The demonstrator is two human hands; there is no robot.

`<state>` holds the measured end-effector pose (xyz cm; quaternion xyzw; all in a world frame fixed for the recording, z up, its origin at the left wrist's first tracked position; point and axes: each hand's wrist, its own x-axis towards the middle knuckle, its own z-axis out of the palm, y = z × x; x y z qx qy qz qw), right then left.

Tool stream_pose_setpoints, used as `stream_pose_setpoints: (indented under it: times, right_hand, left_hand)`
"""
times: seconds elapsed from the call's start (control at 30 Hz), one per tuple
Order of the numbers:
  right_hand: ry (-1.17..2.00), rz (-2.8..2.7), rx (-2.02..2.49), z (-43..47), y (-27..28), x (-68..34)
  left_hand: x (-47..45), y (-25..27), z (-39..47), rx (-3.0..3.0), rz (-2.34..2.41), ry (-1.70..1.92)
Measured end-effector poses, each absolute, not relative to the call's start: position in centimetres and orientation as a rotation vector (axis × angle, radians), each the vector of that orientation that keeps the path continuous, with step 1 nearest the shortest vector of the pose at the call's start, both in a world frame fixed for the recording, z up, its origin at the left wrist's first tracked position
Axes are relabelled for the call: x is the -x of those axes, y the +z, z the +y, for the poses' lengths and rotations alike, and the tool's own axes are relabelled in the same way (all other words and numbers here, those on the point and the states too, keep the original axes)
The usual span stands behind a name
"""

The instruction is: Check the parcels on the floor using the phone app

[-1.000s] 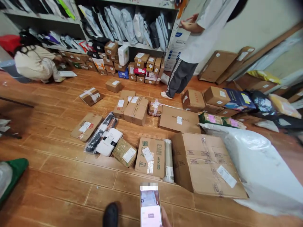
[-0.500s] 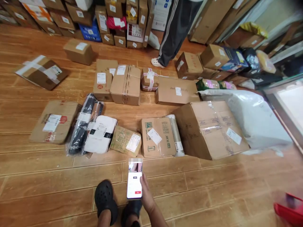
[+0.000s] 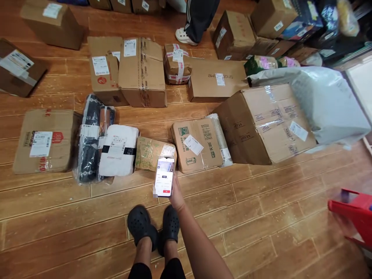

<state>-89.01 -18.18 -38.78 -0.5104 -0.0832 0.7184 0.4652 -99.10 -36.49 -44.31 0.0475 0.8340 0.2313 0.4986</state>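
Note:
My right hand is closed around a smartphone, whose lit screen faces me and carries a red button near its bottom. The phone is held over the floor and covers the lower right corner of a small brown parcel with green print. Right of that parcel lies a flat carton with green lettering and a white label. To the left are a white parcel with a black band and dark rolls in clear plastic. My left hand is out of view.
A large carton and a big white bag lie at the right. More cartons form a row behind. Another person's leg and white shoe stand at the back. A red plastic object sits at the right edge of the wooden floor.
My right hand has moved the phone forward, over the small parcel's edge. My view has tilted down, showing more of my arm and legs. My right shoe has come forward beside the left.

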Motion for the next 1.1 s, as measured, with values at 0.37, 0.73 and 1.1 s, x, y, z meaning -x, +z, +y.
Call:
stream_pose_setpoints:
  times: [0.37,0.73,1.1]
  right_hand:
    - [1.786,-0.215,1.218,-17.8,-38.0,89.5]
    - [1.803,-0.197,1.217,-17.5,-37.8,89.1]
    - [1.862,-0.169,1.163,-17.5,-35.9,88.4]
  left_hand:
    - [98.3,-42.4,-35.5,-0.166,2.062,0.359]
    - [99.3,-40.8,-34.2,-0.159,1.964,0.302]
    - [98.9,-41.0,-34.6,-0.184,2.003,0.351]
